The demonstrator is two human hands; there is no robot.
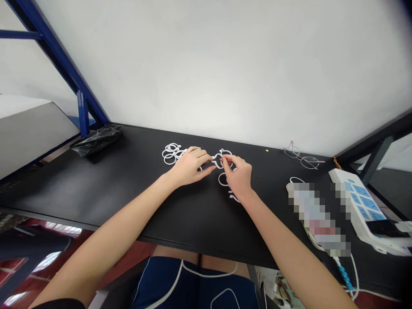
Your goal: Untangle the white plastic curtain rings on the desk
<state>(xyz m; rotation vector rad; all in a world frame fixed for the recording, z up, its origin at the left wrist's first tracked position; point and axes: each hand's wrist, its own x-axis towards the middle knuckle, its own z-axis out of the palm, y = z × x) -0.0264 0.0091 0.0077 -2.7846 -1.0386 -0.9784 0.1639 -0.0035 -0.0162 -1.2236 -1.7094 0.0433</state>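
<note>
Between my hands is a white open ring point(219, 165), a thin hoop with small knobbed ends, like a shower curtain ring. My right hand point(238, 174) pinches its right side between thumb and fingertips. My left hand point(192, 166) is palm down on the other side. Its thumb and index finger are apart, at the ring's knobbed ends. Several similar white rings point(169, 158) lie in a cluster on the black table point(144, 180), partly under my left hand. More white rings point(222, 179) lie around and beneath my right hand.
At right are eyeglasses point(309, 162), a blurred-out phone point(315, 219) with a charging cable point(346, 277), and a white power strip point(360, 206). A black plastic bag point(98, 140) lies at far left beside a blue metal frame point(83, 113). A white wall point(206, 73) stands behind the table.
</note>
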